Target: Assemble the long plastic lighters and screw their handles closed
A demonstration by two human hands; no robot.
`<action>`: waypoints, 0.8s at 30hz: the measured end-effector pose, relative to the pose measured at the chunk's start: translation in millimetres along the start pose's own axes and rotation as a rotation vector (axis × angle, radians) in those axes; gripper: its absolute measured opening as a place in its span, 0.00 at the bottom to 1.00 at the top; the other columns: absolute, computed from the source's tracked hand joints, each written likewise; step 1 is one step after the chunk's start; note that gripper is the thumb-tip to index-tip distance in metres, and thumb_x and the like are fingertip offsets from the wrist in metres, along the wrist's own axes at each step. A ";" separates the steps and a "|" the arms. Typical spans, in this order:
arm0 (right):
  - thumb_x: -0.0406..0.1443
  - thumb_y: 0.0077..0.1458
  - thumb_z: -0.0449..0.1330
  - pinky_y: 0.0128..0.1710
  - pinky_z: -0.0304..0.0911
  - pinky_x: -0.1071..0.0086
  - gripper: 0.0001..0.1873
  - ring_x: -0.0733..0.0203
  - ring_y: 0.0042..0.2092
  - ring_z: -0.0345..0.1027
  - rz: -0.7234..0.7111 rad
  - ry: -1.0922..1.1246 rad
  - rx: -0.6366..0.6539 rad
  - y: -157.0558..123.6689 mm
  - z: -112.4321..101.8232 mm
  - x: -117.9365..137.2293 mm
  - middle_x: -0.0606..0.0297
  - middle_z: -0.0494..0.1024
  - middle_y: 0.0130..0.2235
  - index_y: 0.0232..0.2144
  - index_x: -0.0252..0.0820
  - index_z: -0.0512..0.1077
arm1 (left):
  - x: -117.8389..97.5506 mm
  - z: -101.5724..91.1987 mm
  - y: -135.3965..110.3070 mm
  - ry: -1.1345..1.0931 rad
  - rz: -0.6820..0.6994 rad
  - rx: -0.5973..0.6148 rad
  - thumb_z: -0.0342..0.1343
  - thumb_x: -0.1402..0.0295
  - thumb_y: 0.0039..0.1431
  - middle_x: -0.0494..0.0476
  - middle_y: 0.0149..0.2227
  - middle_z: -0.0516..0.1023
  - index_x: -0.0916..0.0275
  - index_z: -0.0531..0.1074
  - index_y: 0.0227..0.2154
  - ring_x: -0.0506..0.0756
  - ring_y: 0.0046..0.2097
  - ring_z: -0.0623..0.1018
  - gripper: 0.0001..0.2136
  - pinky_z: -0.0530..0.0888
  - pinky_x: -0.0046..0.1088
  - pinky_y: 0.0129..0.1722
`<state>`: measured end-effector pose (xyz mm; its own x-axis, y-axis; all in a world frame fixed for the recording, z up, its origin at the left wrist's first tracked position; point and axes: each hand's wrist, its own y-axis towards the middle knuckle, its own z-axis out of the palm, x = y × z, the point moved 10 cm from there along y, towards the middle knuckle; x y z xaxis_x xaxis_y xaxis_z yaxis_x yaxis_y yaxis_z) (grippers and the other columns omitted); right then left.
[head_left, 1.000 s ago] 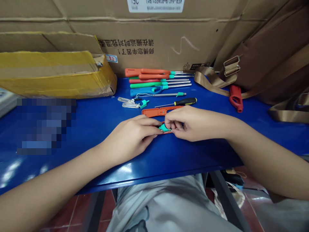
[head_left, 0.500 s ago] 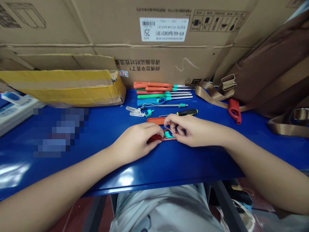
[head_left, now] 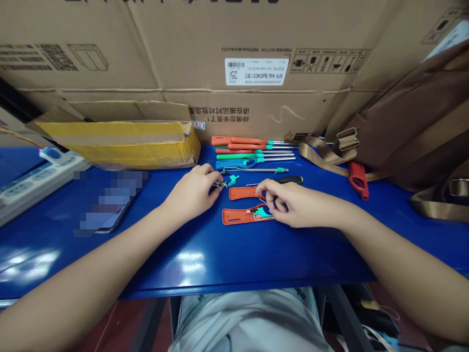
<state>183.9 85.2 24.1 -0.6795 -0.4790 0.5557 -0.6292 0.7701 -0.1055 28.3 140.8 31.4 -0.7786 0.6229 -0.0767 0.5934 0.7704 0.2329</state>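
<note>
My left hand curls over the clear plastic lighter tanks, whose metal end shows at the fingertips. Just beyond it is a small green trigger piece. My right hand is pinched at the right end of an orange lighter shell half; what its fingertips hold is hidden, though a thin grey sliver shows there. In that half lie a green trigger and white wires. The other orange shell half lies behind it, partly under my right fingers. A black-and-yellow screwdriver lies behind my right hand.
Several coloured lighters lie at the back before a large cardboard box. To the left are a yellow-taped box, a power strip and a phone. A red lighter handle and a brown bag are right.
My left hand has left the orange shell half and moved left and away from me to the clear tanks. My right hand stays at the shell. The view has tilted up.
</note>
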 end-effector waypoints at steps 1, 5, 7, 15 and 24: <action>0.25 0.54 0.56 0.27 0.56 0.75 0.22 0.70 0.26 0.63 0.004 -0.003 -0.002 -0.1 -0.6 -0.6 0.73 0.72 0.32 0.51 0.40 0.63 | -0.7 -0.4 0.4 0.008 0.012 0.001 0.56 0.69 0.65 0.64 0.44 0.76 0.66 0.79 0.43 0.63 0.45 0.76 0.10 0.76 0.42 0.47; 0.25 0.52 0.57 0.27 0.57 0.75 0.22 0.70 0.26 0.64 0.014 -0.006 -0.017 -0.4 -3.1 0.0 0.72 0.74 0.32 0.50 0.39 0.65 | -3.3 -1.1 0.9 -0.003 0.034 0.026 0.56 0.68 0.66 0.64 0.40 0.78 0.67 0.78 0.39 0.63 0.43 0.76 0.08 0.74 0.42 0.46; 0.24 0.51 0.57 0.26 0.58 0.76 0.21 0.70 0.25 0.64 0.027 0.000 -0.038 0.1 -5.1 0.4 0.72 0.74 0.31 0.48 0.38 0.68 | -6.1 -3.5 0.2 -0.092 0.025 0.019 0.55 0.67 0.67 0.63 0.39 0.80 0.67 0.77 0.40 0.62 0.43 0.76 0.09 0.73 0.41 0.45; 0.28 0.54 0.59 0.20 0.66 0.75 0.06 0.66 0.21 0.69 0.312 0.312 0.019 0.9 6.0 -28.0 0.70 0.74 0.21 0.35 0.38 0.73 | -48.0 6.9 -13.3 -0.947 -0.121 0.191 0.53 0.56 0.68 0.56 0.38 0.82 0.63 0.77 0.41 0.54 0.38 0.78 0.15 0.73 0.30 0.38; 0.36 0.56 0.64 0.18 0.70 0.75 0.07 0.66 0.23 0.71 0.286 0.534 0.005 7.2 12.1 -24.4 0.70 0.74 0.21 0.35 0.36 0.77 | -52.1 27.0 -17.0 -1.024 -0.179 0.272 0.49 0.56 0.69 0.52 0.29 0.75 0.64 0.73 0.30 0.50 0.30 0.70 0.18 0.68 0.27 0.32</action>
<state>191.3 97.4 -0.1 -0.5394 0.0257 0.8417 -0.4521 0.8344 -0.3152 64.3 99.0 5.3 -0.3920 0.2182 -0.8937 0.6118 0.7874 -0.0761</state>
